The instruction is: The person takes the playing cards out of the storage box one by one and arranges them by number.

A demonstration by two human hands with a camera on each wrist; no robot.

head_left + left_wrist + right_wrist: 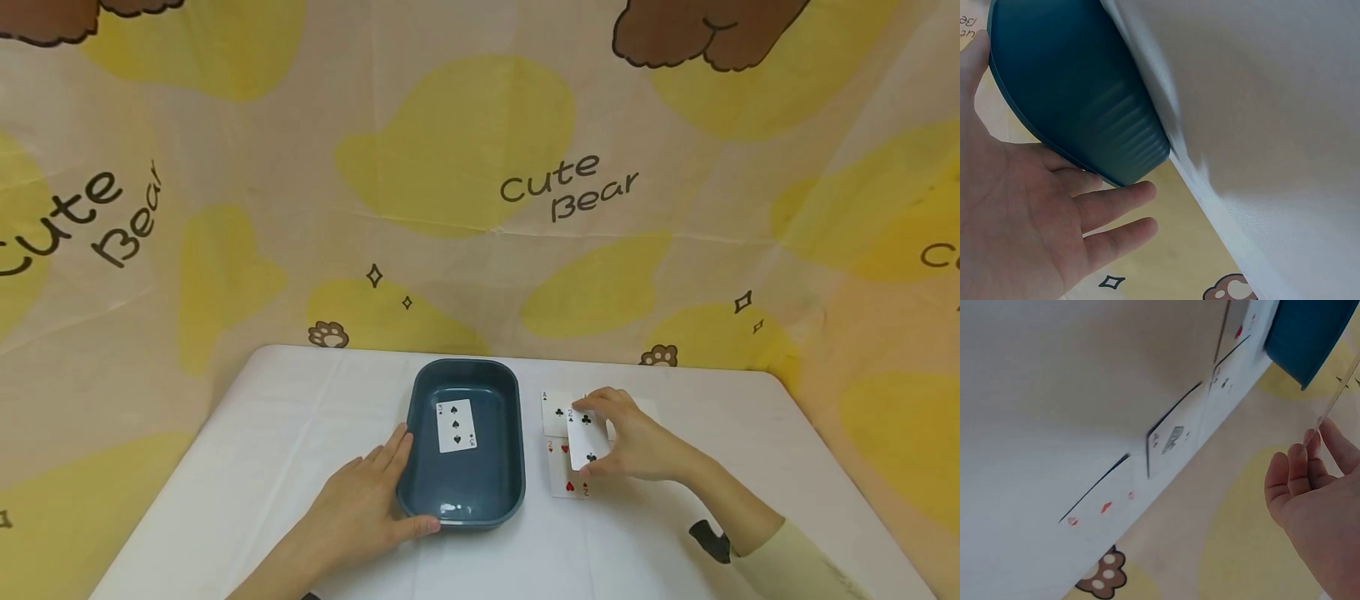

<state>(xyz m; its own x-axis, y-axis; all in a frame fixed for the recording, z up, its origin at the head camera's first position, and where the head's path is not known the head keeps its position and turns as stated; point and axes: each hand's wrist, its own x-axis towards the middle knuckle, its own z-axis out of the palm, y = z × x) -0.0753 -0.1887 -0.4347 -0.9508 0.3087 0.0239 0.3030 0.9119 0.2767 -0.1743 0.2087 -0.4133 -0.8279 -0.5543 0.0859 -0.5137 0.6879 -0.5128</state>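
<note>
My right hand (637,437) pinches a two of clubs (583,437) by its edges, above other cards. Seen nearly edge-on in the right wrist view, this card (1337,394) runs up from the fingertips. Below it are an ace of clubs (553,423) and a two of hearts (558,483), both partly covered. On the left, my left hand (360,492) rests against a dark blue tray (517,467), fingers fairly straight along its side and thumb at the near rim. Inside the tray a three of spades (456,425) lies face up.
In the right wrist view, a card with red diamonds (1105,507) and a card with an ornate black mark (1172,439) lie in the row on the white table (247,467). A patterned cloth (465,208) hangs behind the table. A dark object (709,542) lies beside the right sleeve.
</note>
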